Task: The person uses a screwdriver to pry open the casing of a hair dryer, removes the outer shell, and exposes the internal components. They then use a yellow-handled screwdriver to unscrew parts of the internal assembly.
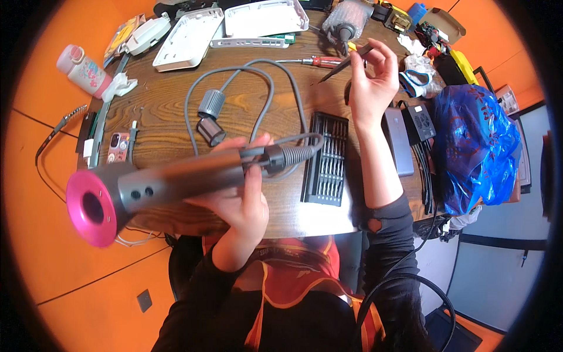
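My left hand (245, 205) is wrapped round the handle of a grey hair dryer (182, 180), held tilted above the table's near left side. Its pink ring-shaped head points left, and a grey cord (271, 94) leaves the handle end and loops over the table. In my right hand (375, 85), raised at the far right, black pointed tweezers (337, 70) are pinched, tip down to the left. Between my arms lies a black screwdriver bit case (326, 158) with rows of bits. Two grey cylindrical parts (212, 104) rest beside the cord.
A red-handled screwdriver (322, 61) lies near the tweezers. White plastic housings (190, 38) stand at the back. A blue plastic bag (475, 149) and a grey flat case (397, 141) sit right. A pink-and-white bottle (85, 73) and a phone (119, 146) are left.
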Demonstrator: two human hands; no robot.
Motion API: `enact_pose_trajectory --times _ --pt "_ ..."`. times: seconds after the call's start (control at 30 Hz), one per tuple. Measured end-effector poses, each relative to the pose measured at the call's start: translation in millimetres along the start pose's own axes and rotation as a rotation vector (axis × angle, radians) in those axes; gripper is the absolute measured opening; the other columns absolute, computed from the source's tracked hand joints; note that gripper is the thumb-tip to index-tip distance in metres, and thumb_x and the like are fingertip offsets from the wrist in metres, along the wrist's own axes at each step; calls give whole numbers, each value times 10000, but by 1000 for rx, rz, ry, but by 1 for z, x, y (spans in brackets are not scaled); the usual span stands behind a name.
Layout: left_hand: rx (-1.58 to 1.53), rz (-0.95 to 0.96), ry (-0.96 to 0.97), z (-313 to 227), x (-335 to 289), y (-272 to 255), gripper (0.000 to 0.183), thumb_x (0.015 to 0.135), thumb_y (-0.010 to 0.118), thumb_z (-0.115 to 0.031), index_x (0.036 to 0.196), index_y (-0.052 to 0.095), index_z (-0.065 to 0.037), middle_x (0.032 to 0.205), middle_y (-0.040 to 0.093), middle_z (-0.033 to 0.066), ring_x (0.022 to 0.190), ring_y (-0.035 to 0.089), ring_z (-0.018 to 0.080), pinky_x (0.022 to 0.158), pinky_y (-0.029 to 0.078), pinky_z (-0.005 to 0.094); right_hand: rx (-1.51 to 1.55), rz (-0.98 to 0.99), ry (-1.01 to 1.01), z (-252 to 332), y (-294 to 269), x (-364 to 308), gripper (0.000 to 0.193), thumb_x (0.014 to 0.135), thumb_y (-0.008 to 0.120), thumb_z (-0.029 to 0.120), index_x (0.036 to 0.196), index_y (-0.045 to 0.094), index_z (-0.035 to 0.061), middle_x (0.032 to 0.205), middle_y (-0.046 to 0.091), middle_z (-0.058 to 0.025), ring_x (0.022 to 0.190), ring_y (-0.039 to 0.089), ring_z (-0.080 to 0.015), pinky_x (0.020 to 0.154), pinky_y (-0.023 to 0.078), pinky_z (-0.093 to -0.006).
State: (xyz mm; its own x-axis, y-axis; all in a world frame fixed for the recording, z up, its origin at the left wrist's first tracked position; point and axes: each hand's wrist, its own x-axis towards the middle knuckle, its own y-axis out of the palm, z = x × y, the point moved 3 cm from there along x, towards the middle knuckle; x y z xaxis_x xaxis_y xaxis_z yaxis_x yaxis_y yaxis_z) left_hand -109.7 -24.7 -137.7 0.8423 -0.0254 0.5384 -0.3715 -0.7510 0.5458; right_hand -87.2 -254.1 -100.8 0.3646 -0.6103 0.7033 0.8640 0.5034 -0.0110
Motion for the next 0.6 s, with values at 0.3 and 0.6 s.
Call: enact_pose_trajectory --times 0.3,0.6 --pt "322 180 17 -12 -4 -2 395 785 501 -18 1126 317 55 1085 516 217 929 577 257 843 462 309 143 -151 208 -39 -8 2 325 769 631 -14 1056 485 32 838 599 -53 767 568 -89 666 447 -211" --pt "725 298 117 -26 -3 -6 448 787 436 20 1194 267 -63 1070 506 193 913 564 227 822 491 373 -31 -227 221 -56 -13 -3 332 757 650 18 1043 481 37 816 564 -50 721 552 -95 635 442 -208"
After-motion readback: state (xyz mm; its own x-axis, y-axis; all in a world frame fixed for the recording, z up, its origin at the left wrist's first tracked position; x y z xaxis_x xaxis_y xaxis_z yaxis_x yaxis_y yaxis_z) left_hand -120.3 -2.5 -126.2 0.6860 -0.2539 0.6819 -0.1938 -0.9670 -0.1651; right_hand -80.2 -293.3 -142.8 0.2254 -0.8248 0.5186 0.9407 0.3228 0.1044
